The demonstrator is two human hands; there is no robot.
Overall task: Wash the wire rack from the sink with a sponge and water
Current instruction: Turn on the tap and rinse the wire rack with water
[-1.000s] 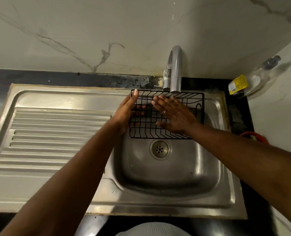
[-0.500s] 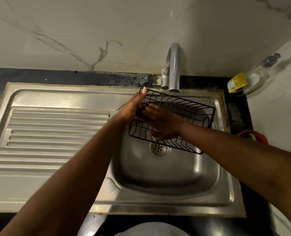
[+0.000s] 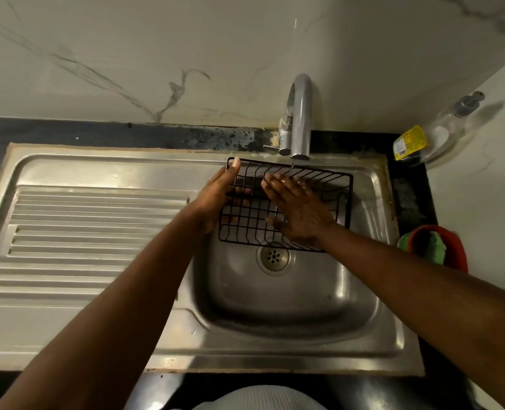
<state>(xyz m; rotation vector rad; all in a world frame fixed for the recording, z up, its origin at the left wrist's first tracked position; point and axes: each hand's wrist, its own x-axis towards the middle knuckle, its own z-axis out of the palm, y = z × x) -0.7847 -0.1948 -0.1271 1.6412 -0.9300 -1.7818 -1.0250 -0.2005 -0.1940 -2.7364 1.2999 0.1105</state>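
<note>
Left hand (image 3: 215, 199) grips the wire rack (image 3: 252, 220) by its left edge, thumb over the rim. Right hand (image 3: 298, 214) lies flat on the mesh, fingers straight. The rack is over the sink (image 3: 289, 309), under the faucet (image 3: 300, 113).

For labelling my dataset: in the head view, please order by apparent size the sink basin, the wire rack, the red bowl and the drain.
Largest to smallest:
1. sink basin
2. wire rack
3. red bowl
4. drain
No two look alike in size.
</note>
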